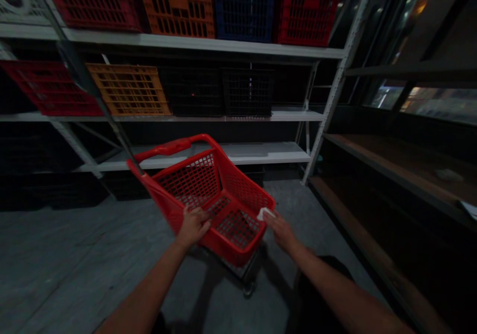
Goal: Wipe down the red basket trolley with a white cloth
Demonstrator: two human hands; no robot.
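Dim storeroom, concrete floor (74, 254).

- Red basket (194, 180) sits on a wheeled frame, one caster (249, 289) showing below. It stands on the floor directly ahead of and below the hands, short of the white shelving (223, 152) and close to the corner where that meets the dark wooden shelves (391, 160) along the right.
- Long axis: runs from the near end at the hands up and away to the left, ending at the raised handle (167, 149) on the far end. The basket looks tipped, far end high. Mesh bottom shows; nothing seen lying in it.
- Left hand (192, 224): closed down over the near-left rim, fingers curled inside the wall. Firm hold on the basket.
- Right hand (281, 229): at the near-right corner of the rim, fingers narrow, pinching a small white scrap (264, 213) against or just above the rim. Cloth or paper, cannot tell; nor whether the fingers also grip the rim.
- Both hands sit about equally near, one on each side of the near end.
- Behind: orange crate (128, 89), red crate (48, 88) and black crates (219, 93) on the middle shelf; more coloured crates on the shelf above.
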